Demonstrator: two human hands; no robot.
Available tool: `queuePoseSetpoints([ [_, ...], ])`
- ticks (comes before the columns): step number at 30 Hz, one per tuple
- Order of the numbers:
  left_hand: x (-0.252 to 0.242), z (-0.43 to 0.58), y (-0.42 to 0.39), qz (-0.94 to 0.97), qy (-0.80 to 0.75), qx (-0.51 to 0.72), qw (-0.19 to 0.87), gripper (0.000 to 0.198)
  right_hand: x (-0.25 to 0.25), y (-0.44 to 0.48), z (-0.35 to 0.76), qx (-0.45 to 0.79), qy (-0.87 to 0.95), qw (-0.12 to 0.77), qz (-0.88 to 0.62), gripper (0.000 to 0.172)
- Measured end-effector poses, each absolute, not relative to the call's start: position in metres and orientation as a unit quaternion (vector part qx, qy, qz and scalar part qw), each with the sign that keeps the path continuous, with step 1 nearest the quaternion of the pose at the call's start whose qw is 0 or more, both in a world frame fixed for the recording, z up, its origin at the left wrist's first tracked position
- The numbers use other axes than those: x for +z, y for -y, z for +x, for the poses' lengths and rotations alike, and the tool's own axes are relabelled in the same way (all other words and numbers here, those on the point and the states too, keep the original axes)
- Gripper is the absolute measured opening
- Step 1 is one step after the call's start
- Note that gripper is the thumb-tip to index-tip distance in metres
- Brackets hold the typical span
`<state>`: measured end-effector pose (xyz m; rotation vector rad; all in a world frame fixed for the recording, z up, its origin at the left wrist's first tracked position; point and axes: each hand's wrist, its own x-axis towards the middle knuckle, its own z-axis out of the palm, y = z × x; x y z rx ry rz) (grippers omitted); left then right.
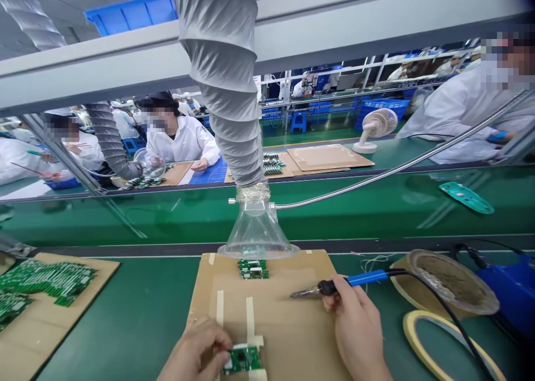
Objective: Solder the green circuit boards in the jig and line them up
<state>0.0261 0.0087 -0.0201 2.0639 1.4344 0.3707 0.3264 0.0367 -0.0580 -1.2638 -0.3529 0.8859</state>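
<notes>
A soldering iron [353, 281] with a blue handle and black collar lies in the closed fingers of my right hand [355, 325], its metal tip pointing left above the cardboard sheet [301, 336]. My left hand [200, 350] pinches the left edge of a small green circuit board [242, 360] at the front of the cardboard. Strips of masking tape [250, 317] run on the cardboard around that board. Farther back, several green boards [253, 269] lie in a short row, partly behind the clear fume hood [259, 233].
A cardboard sheet at left bears many green boards [62, 281]. Right of my hand are a tape roll [418, 336], a large brown roll [447, 281] and a blue device [510, 292]. The ribbed duct [225, 80] hangs ahead. Co-workers [179, 130] sit across the line.
</notes>
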Motion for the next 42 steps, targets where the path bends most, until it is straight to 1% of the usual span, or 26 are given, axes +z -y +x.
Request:
queuePoseSetpoints([
  [2,-0.033,0.019,-0.005,0.807,-0.510,0.159,0.251,0.021,-0.059,-0.036,0.326,0.393,0.164,0.703,-0.569,0.046],
  [6,-0.058,0.015,0.002,0.831,-0.474,0.243,0.163,0.020,-0.061,-0.038,0.326,0.387,0.173,0.705,-0.568,0.043],
  [9,-0.068,0.019,0.008,0.828,-0.470,0.272,0.138,0.030,-0.062,-0.038,0.327,0.384,0.177,0.704,-0.571,0.041],
  [12,-0.067,0.023,0.010,0.840,-0.459,0.261,0.128,0.028,-0.062,-0.037,0.327,0.383,0.180,0.704,-0.571,0.039],
  [17,-0.055,0.019,0.002,0.867,-0.436,0.203,0.131,0.027,-0.063,-0.038,0.327,0.387,0.174,0.703,-0.571,0.037],
  [22,-0.045,0.017,-0.003,0.884,-0.420,0.166,0.124,0.026,-0.062,-0.040,0.327,0.388,0.165,0.707,-0.568,0.039],
  [29,-0.044,0.018,-0.004,0.873,-0.428,0.201,0.117,0.025,-0.054,-0.039,0.323,0.394,0.144,0.707,-0.570,0.043],
  [36,-0.044,0.014,0.002,0.857,-0.445,0.245,0.083,0.034,-0.056,-0.038,0.325,0.394,0.155,0.701,-0.574,0.037],
  [42,-0.055,0.020,0.004,0.879,-0.417,0.229,0.045,0.016,-0.059,-0.038,0.325,0.382,0.174,0.704,-0.573,0.037],
])
